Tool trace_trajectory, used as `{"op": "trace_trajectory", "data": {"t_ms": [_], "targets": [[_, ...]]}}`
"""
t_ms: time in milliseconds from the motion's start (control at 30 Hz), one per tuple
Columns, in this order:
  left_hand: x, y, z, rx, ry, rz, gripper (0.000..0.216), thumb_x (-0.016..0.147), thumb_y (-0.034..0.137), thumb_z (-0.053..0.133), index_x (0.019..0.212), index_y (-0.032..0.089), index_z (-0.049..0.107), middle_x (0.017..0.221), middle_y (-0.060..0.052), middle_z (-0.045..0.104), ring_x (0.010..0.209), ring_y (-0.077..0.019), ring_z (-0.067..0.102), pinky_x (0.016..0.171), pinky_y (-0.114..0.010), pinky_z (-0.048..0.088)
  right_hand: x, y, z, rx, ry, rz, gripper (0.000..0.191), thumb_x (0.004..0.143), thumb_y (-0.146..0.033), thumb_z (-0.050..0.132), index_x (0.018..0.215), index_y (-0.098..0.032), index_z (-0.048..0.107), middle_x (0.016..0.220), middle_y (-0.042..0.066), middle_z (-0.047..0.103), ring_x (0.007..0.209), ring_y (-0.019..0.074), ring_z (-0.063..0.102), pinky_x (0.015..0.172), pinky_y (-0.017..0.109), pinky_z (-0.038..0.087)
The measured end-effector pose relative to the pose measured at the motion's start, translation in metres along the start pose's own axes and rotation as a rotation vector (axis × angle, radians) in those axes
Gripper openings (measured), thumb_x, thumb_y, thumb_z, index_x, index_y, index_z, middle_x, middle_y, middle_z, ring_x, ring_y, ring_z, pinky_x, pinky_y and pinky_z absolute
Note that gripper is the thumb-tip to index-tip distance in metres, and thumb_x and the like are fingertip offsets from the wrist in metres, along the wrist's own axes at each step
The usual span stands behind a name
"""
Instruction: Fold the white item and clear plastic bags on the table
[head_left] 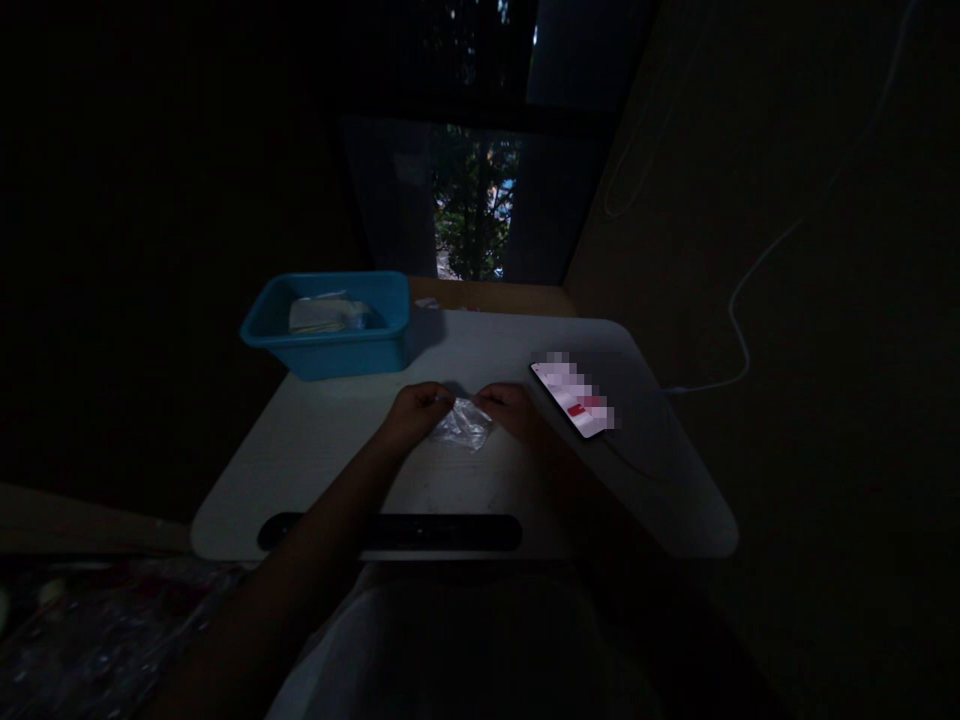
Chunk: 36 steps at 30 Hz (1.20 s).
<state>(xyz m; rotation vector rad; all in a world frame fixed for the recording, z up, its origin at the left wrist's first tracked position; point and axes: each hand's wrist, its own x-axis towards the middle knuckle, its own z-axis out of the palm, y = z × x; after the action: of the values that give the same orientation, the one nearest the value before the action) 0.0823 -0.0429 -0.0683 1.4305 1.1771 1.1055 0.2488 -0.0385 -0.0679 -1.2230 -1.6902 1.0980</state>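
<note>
A small clear plastic bag (462, 426), crinkled and shiny, is stretched between my two hands just over the white table (330, 440). My left hand (420, 408) pinches its upper left corner, fingers closed. On the other side my right hand (506, 402) is closed on the upper right corner. Dim light hides the finer detail of the fingers, and I cannot make out anything inside the bag.
A blue plastic basket (345, 352) with pale flat packets (322, 314) stands at the back left. To the right lies a lit phone (574, 400) with a cable. A black slot (450, 532) runs along the front edge. A window (476, 200) is behind.
</note>
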Motion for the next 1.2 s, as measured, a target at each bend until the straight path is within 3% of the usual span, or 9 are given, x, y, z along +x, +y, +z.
{"op": "trace_trajectory", "data": {"t_ms": [500,867,1033,1200], "targets": [[0.0038,-0.0069,0.0005,-0.258,0.082,-0.056,0.014,0.058,0.028,0.059,0.057,0.014,0.054,0.043,0.006,0.045,0.037,-0.0048,0.036,0.039,-0.019,0.026,0.0003,0.0069,-0.0049,0.066,0.119,0.01,0.028,0.065,-0.041,0.053,0.054,-0.016,0.052,0.051,-0.004,0.044,0.053,0.0084,0.041,0.05,0.021,0.032],[0.0049,-0.0059,0.0004,-0.277,0.199,-0.058,0.012,0.057,0.025,0.057,0.056,0.014,0.054,0.038,0.008,0.038,0.034,-0.0035,0.029,0.037,-0.019,0.021,-0.0009,0.0052,-0.0066,0.109,0.13,0.057,0.029,0.066,-0.043,0.05,0.053,-0.017,0.05,0.046,-0.005,0.039,0.045,0.0066,0.034,0.046,0.021,0.027],[0.0064,-0.0078,-0.0007,-0.282,0.166,-0.061,0.013,0.056,0.026,0.058,0.057,0.014,0.054,0.04,0.008,0.041,0.035,-0.004,0.032,0.038,-0.018,0.023,-0.0005,0.0042,-0.0074,0.223,0.193,0.012,0.028,0.07,-0.042,0.045,0.057,-0.017,0.05,0.042,-0.006,0.035,0.041,0.0063,0.032,0.043,0.021,0.025],[0.0044,-0.0065,0.0001,-0.227,0.099,-0.071,0.016,0.055,0.028,0.059,0.059,0.013,0.055,0.044,0.005,0.047,0.038,-0.0058,0.039,0.041,-0.019,0.028,-0.0006,0.0025,-0.0035,0.199,0.168,-0.002,0.025,0.069,-0.039,0.047,0.071,-0.016,0.059,0.054,-0.003,0.051,0.048,0.0072,0.041,0.047,0.021,0.031]]}}
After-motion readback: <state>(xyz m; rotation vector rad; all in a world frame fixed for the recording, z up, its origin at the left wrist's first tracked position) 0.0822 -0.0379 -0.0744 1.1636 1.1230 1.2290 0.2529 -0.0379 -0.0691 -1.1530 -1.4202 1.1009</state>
